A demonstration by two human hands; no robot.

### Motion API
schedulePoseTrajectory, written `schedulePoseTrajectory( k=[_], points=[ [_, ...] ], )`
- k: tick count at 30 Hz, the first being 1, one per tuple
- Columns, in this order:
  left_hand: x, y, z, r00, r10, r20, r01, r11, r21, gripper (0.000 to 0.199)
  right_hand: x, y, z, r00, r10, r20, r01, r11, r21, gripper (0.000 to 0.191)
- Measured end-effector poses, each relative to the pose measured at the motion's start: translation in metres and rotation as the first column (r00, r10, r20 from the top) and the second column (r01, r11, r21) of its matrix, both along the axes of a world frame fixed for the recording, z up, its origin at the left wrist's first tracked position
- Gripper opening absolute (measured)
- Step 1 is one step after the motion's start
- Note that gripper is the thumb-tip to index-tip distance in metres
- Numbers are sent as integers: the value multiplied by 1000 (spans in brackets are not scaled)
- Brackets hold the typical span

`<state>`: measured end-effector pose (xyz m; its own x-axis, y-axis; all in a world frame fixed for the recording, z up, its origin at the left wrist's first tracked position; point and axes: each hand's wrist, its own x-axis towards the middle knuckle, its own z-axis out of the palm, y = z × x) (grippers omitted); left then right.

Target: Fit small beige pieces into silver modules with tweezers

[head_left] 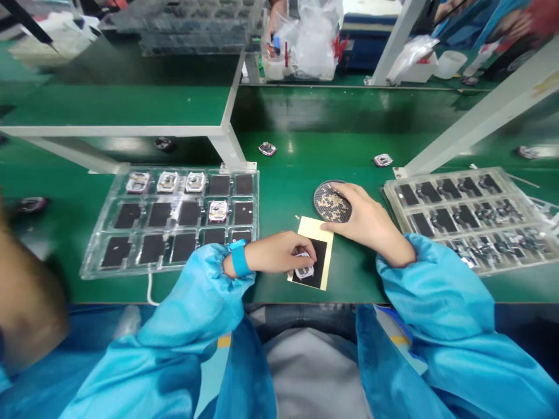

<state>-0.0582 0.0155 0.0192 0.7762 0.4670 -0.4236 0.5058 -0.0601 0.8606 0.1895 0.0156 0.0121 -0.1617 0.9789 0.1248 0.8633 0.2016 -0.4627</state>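
Observation:
My left hand, with a blue band at the wrist, has its fingers closed on a small silver watch-like housing. The housing rests on a black pad that lies on a yellow sheet. My right hand spans the right side of a round dark dish, fingers at its far rim and thumb at its near rim. Many tiny tan pieces lie in the dish. A few tiny bits sit just outside it, near the yellow sheet.
A clear compartment tray with black pads and several housings lies left. Stacked trays of dark parts lie right. Loose housings sit on the green table farther back. White shelf legs stand beyond both trays. Another person's blurred arm is at left.

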Motion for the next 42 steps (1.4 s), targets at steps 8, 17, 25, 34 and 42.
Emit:
schedulePoseTrajectory(
  k=[8, 17, 25, 34, 42],
  points=[
    [5, -6, -5, 998, 65, -10, -65, 997, -31, 25, -7, -2, -3, 993, 94, 74, -98, 994, 57, 10],
    [7, -8, -7, 994, 105, 33, -105, 994, -7, 20, -6, 1, -2, 983, 136, -121, -115, 979, 171, 10],
    [8, -8, -8, 991, 122, 57, -120, 992, -37, 21, -19, -4, -12, 951, 257, -172, -243, 965, 100, 14],
    [6, -6, -15, 945, 290, 152, -281, 956, -83, 25, -2, -7, 20, 863, 128, -489, -36, 980, 193, 45],
    [10, -2, -12, 901, 357, 246, -386, 919, 81, 20, 17, -19, -4, 839, 12, -545, -57, 996, -66, 40]
  ],
)
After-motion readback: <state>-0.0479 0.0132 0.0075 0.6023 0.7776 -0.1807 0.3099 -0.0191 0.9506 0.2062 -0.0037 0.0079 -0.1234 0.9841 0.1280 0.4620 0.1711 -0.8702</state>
